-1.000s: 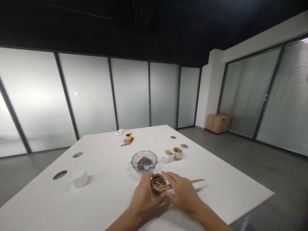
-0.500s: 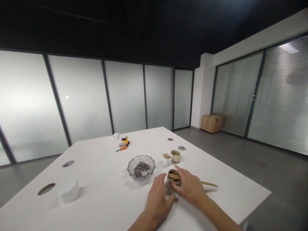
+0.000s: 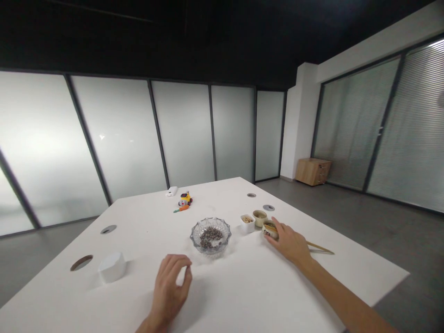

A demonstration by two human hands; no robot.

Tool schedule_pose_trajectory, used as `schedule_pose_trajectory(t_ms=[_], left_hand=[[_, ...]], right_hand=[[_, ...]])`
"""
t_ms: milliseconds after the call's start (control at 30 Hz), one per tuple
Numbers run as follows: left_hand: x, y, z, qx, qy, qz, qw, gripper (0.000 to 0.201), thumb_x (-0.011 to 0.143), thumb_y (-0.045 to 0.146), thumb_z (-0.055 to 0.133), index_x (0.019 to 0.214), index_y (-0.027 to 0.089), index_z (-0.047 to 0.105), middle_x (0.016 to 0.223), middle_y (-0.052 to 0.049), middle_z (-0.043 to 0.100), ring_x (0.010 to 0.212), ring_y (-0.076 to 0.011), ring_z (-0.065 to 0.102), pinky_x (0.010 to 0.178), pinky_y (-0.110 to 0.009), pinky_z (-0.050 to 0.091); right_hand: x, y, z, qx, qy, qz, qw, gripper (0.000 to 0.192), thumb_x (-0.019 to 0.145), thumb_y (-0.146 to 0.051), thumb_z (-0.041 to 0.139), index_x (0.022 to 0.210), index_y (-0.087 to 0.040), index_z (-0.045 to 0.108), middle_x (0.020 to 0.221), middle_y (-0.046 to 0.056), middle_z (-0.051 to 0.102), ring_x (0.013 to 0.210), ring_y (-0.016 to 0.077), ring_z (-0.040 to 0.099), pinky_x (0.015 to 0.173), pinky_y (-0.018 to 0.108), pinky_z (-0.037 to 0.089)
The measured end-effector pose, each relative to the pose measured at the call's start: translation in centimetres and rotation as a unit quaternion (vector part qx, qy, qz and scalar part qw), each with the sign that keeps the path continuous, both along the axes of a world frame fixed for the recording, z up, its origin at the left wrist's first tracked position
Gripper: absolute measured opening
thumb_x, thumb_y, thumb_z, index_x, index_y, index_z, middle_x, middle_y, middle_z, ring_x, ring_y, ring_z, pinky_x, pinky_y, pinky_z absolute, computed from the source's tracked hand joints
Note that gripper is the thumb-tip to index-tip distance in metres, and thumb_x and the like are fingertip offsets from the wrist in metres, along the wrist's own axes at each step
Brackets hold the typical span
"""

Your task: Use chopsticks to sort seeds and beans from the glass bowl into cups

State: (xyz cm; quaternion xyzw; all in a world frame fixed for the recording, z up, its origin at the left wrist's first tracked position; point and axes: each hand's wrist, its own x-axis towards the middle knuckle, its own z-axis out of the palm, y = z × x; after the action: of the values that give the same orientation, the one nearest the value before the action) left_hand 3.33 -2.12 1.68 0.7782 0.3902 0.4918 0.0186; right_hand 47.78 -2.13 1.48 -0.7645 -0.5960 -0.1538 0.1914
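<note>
At the right, my right hand is wrapped round a small cup with dark markings and yellowish-brown pieces inside. The cup stands beside a plain beige cup and a white square cup of light nuts or beans. A thin wooden stick lies behind my right wrist. Over the table in front of the scalloped glass bowl, my left hand is closed in a pinch, thumb and forefinger together. Anything between the fingertips is too small to make out. Dark beads or seeds lie in the bowl.
On the white table are a white lidded-looking container at left, a yellow toy truck, an orange-green toy carrot or screwdriver and a white device. Round holes pierce the tabletop. A wooden cabinet stands beyond.
My right hand has moved the cup away from me and to the right, up to the other cups. My left hand has left the cup, swung left and closed into a pinch.
</note>
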Motion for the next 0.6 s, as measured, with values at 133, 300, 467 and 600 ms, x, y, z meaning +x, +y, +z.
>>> schedule_pose_trajectory(t_ms=[133, 300, 467, 600], left_hand=[[-5.0, 2.4, 2.3, 0.098, -0.065, 0.158, 0.98, 0.018, 0.103, 0.04, 0.058, 0.096, 0.03, 0.071, 0.098, -0.01, 0.077, 0.1, -0.0349, 0.071, 0.103, -0.053, 0.055], [-9.9, 4.1, 2.0, 0.065, -0.076, 0.311, 0.945, 0.033, 0.103, 0.054, 0.051, 0.115, 0.025, 0.063, 0.128, -0.018, 0.07, 0.13, -0.0425, 0.063, 0.122, -0.067, 0.041], [-12.2, 4.1, 0.3, -0.049, -0.056, 0.398, 0.914, 0.069, 0.099, 0.065, 0.056, 0.15, 0.02, 0.047, 0.163, -0.027, 0.049, 0.158, -0.052, 0.038, 0.123, -0.08, 0.034], [-13.1, 4.3, -0.4, -0.108, -0.079, 0.422, 0.897, 0.088, 0.098, 0.067, 0.066, 0.165, 0.023, 0.03, 0.174, -0.026, 0.035, 0.164, -0.0527, 0.031, 0.124, -0.08, 0.036]], right_hand=[[0.0, 0.3, -0.4, 0.005, -0.018, 0.017, 1.0, 0.061, 0.113, -0.052, 0.057, 0.163, -0.018, 0.062, 0.139, 0.021, 0.08, 0.115, 0.0371, 0.082, 0.089, 0.045, 0.062], [0.3, 0.3, -0.8, 0.017, -0.034, 0.005, 0.999, 0.062, 0.113, -0.053, 0.059, 0.165, -0.02, 0.06, 0.135, 0.019, 0.081, 0.111, 0.0357, 0.082, 0.085, 0.044, 0.064], [0.6, -0.1, -1.4, 0.112, -0.067, 0.017, 0.991, 0.06, 0.111, -0.055, 0.06, 0.159, -0.019, 0.065, 0.141, 0.021, 0.075, 0.089, 0.0302, 0.082, 0.067, 0.038, 0.061], [-0.4, -0.5, -2.5, 0.204, -0.117, 0.141, 0.962, 0.044, 0.113, -0.046, 0.055, 0.14, -0.019, 0.076, 0.131, 0.02, 0.08, 0.089, 0.0279, 0.081, 0.073, 0.037, 0.062]])
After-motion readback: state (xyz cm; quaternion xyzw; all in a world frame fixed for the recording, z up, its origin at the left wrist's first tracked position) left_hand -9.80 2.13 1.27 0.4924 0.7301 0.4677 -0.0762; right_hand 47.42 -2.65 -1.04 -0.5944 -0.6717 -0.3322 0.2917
